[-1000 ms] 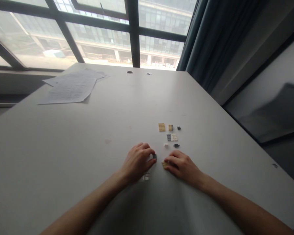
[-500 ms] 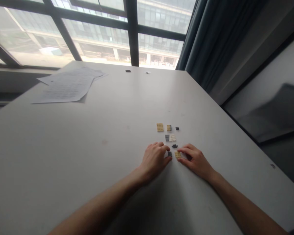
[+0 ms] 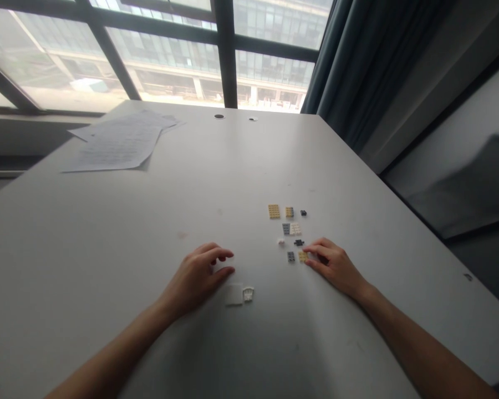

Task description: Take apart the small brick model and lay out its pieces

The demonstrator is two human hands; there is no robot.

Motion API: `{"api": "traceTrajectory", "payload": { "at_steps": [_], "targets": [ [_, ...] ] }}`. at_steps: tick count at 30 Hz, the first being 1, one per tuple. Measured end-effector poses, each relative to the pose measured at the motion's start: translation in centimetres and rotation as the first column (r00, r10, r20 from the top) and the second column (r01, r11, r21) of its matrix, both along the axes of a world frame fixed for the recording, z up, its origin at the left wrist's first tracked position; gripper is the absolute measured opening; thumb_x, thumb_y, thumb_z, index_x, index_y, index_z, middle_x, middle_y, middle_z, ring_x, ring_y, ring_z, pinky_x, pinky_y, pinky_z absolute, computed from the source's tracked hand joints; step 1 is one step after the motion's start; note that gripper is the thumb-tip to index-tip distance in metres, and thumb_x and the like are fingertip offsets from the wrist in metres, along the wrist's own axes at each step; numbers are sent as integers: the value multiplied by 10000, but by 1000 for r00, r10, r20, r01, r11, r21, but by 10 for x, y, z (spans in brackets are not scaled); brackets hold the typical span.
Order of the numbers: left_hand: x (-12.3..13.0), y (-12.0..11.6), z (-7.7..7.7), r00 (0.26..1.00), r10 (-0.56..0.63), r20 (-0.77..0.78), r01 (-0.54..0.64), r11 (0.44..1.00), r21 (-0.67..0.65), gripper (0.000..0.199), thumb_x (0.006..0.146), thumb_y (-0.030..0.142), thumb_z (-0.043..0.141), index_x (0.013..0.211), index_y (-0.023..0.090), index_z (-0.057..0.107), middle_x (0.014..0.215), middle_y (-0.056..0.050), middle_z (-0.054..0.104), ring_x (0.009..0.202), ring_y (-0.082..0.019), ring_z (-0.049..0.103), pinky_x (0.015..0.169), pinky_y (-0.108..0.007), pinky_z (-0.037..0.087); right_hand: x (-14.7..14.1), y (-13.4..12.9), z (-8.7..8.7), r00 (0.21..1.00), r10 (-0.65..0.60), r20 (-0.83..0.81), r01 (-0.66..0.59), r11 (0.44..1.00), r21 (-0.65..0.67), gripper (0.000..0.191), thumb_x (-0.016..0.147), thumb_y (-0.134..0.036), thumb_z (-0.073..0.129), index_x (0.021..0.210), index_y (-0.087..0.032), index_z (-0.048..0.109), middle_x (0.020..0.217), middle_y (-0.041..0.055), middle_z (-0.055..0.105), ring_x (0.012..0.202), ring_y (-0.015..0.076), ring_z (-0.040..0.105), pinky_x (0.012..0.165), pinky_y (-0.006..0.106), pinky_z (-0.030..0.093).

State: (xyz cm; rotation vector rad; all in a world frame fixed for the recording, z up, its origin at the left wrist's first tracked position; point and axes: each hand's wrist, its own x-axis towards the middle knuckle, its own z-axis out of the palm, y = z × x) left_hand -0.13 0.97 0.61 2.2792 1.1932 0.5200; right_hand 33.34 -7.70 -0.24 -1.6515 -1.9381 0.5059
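Observation:
My left hand (image 3: 199, 272) hovers at or just above the table, thumb and fingers apart, with nothing between them. Just below its fingertips lie a flat white plate (image 3: 234, 295) and a small white toothed piece (image 3: 248, 294), side by side. On the right, my right hand (image 3: 330, 260) has its thumb and fingertips pinched at the right edge of a small tan studded plate (image 3: 302, 256). A dark grey studded plate (image 3: 291, 257) sits immediately left of it. Above these are a black piece with side pegs (image 3: 299, 243) and a tiny pale piece (image 3: 280, 243).
Farther up lie a grey wedge plate (image 3: 286, 228), a white wedge plate (image 3: 295, 229), a tan plate (image 3: 273, 211), a tan-and-grey piece (image 3: 289, 211) and a small black piece (image 3: 303, 213). Printed papers (image 3: 120, 145) cover the table's far left corner.
My left hand has moved left, off the dark grey plate, and its fingers have spread. The tiny pale piece and the two white pieces now show. My right hand stays at the tan plate.

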Motion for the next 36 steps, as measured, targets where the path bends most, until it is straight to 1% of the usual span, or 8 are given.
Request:
{"api": "traceTrajectory", "payload": {
  "at_steps": [2,5,8,14,19,25,32,36],
  "targets": [
    [-10,-4,0,1000,-12,-10,12,1000,5,240,816,390,590,977,235,675,903,-17,640,748,-150,596,718,-265,491,1,-1,0,1000,-1,12,1,1000,15,235,866,-299,604,1078,-214,659,993,65,619,843,185,604,763,315,518],
    [-19,-13,2,993,-114,-17,115,993,26,251,830,391,591,1020,240,658,966,-36,643,845,-172,604,784,-285,494,-5,-5,1,1000,-3,30,1,996,93,252,870,-301,592,1103,-217,638,1004,72,615,862,201,606,775,342,528],
    [-21,-26,2,974,-222,-53,225,972,66,291,825,399,613,1068,242,639,1023,-56,633,930,-198,591,844,-317,486,-29,-11,1,995,84,56,-93,981,169,244,874,-279,584,1107,-218,626,1005,82,615,961,229,588,855,384,514],
    [-11,-44,-1,968,-218,-125,233,965,123,324,837,360,609,1128,219,601,1024,-76,605,937,-225,551,859,-371,477,-102,-15,4,949,301,91,-306,950,53,340,836,-292,650,1150,-180,590,1023,90,603,955,227,561,870,367,497],
    [0,-48,2,961,-253,-115,263,961,81,160,878,245,550,1015,220,630,949,-56,591,915,-199,544,851,-343,475,-124,-10,9,927,355,117,-357,934,-3,201,882,-242,584,1072,-181,612,987,73,604,952,218,545,868,352,480],
    [26,-49,1,958,-270,-93,278,956,89,111,874,233,565,962,211,630,922,-52,589,903,-196,545,833,-337,477,-95,-19,3,948,305,85,-309,951,28,177,882,-209,566,1048,-192,625,952,70,607,919,209,558,851,349,492],
    [93,-53,-6,919,-377,-116,390,912,125,128,853,303,615,920,194,612,946,-53,581,903,-202,529,834,-342,467,-16,-40,-3,992,104,78,-110,990,85,209,897,-229,540,1086,-215,627,978,84,612,916,211,593,831,365,523],
    [125,-55,-6,914,-379,-144,398,907,138,107,847,281,610,855,176,593,943,-64,577,887,-214,521,814,-354,470,10,-43,-3,995,11,94,-21,993,114,195,892,-247,542,1057,-214,642,943,78,614,880,212,604,799,366,534]
  ]
}}
